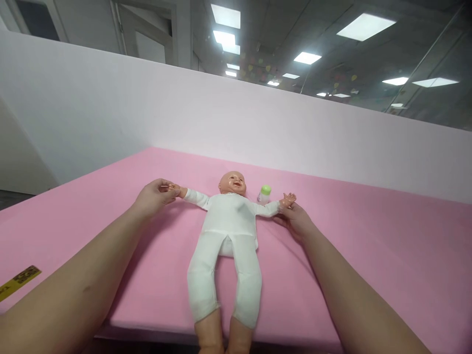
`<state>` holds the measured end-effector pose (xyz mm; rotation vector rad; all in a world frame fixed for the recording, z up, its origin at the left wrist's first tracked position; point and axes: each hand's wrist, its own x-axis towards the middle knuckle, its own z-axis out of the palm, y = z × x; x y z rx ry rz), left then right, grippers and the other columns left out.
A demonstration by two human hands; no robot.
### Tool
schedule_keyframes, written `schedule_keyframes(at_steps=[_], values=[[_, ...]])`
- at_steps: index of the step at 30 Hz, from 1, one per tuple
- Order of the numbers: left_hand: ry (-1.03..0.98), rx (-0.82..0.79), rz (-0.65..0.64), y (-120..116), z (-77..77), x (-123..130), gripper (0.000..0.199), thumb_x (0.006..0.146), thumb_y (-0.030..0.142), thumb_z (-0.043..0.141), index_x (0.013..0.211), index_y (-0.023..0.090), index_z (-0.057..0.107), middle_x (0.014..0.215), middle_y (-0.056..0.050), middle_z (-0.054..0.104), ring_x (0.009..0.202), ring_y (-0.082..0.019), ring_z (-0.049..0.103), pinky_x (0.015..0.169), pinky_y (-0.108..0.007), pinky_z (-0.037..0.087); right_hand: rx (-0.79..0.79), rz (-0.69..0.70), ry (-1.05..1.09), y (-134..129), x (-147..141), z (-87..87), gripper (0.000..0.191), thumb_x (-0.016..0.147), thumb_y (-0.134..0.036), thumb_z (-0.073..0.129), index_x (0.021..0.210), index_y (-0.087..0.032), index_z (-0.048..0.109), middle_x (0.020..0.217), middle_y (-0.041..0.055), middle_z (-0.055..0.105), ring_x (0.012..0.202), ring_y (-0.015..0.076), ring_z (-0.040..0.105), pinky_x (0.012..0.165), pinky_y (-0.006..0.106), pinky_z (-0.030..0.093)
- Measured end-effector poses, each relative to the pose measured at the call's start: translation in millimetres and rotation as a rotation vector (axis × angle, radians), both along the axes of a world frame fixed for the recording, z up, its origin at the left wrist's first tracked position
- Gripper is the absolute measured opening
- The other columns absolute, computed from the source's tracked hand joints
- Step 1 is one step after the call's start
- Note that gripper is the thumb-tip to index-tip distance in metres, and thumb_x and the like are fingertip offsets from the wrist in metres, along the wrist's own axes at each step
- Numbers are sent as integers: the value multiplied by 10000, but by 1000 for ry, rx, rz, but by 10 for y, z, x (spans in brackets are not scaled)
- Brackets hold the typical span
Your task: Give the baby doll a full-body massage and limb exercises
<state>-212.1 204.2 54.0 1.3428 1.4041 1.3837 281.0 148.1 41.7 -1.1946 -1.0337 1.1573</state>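
Honestly, going big to small, you've got a broad pink surface (368, 275) with a pale wall (236, 128) along the far side. The doll (231, 216) lies face up on it with its head toward that wall and its legs toward you, probably so you can get at both arms evenly (its feet run out of view at the bottom, so no word on those).

Your hands are well apart, one on each side. Your left hand (153, 197) pinches one little hand between thumb and fingers, and your right hand (298, 221) is closed lightly around the other wrist from underneath. I'd guess you hold it at the ends to keep the arms spread and the chest uncovered by your own hands.

Looks-wise, it's got a smooth, shiny bald head with a smiling open mouth, tipped a bit to your right. The body, sleeves and legs are off-white cloth with visible seams and some creasing, and the lower legs are bare and tan.

Just past the sleeve on your right there's a small bottle (264, 196) with a green cap, likely put there to be handy.
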Motion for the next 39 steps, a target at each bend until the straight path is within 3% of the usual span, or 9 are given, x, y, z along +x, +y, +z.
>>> schedule_keyframes(at_steps=[3,5,10,13,19,23,26,34,39], values=[[-90,170,-29,-183,135,382,473,724,488,910,1067,223,720,1100,-97,776,967,-267,748,868,-409,622,163,-64,-206,-68,-258,97,782,824,-340,868,1524,-285,524,1473,108,644,1267,306,684,1033,486,622],[-55,260,-24,-320,184,672,399,804,461,859,1109,237,731,1148,-85,779,1007,-259,743,908,-413,619,262,-76,-429,-146,-450,165,627,850,-313,821,1440,-251,619,1462,105,656,1239,303,694,1075,485,587],[431,362,-224,-579,157,1204,355,906,438,753,1232,298,773,1166,-48,801,1036,-286,746,938,-430,592,460,90,-809,-329,-794,249,351,995,-239,617,1319,-314,727,1365,24,725,1249,247,691,1123,448,554],[705,374,-349,-628,117,1230,420,947,415,683,1356,333,736,1281,-24,781,1102,-303,747,965,-442,591,507,166,-1061,-383,-852,232,470,969,-141,592,1390,-307,721,1484,49,659,1385,262,613,1222,484,469],[773,520,-590,-513,-4,930,528,973,210,517,1474,275,667,1515,9,645,1488,-255,534,1295,-443,396,538,258,-1248,-447,-905,204,518,969,-96,565,1433,-277,709,1619,88,532,1519,293,484,1243,494,444],[678,503,-521,-421,-101,930,558,942,202,574,1482,315,660,1539,10,624,1543,-282,461,1339,-499,320,547,228,-1156,-418,-930,162,494,957,-123,583,1409,-271,715,1598,92,554,1510,303,493,1262,534,408],[505,372,-364,-378,-116,968,474,936,347,685,1410,340,707,1484,-16,670,1452,-324,556,1287,-508,394,522,157,-821,-332,-870,121,422,953,-198,636,1357,-288,712,1489,63,651,1456,279,553,1259,513,416],[-350,-114,-11,-33,-189,667,404,854,357,781,1202,220,629,1224,-129,732,1072,-288,752,887,-429,653,156,-190,38,-50,-385,143,606,889,-348,778,1457,-306,571,1392,72,686,1213,271,715,1048,451,632],[-482,-296,-13,97,-266,579,413,845,234,733,1225,216,573,1210,-136,743,1046,-315,768,877,-493,664,-4,-328,-9,105,-99,-46,490,839,-293,764,1305,-264,614,1221,85,732,994,246,754,809,373,697]])
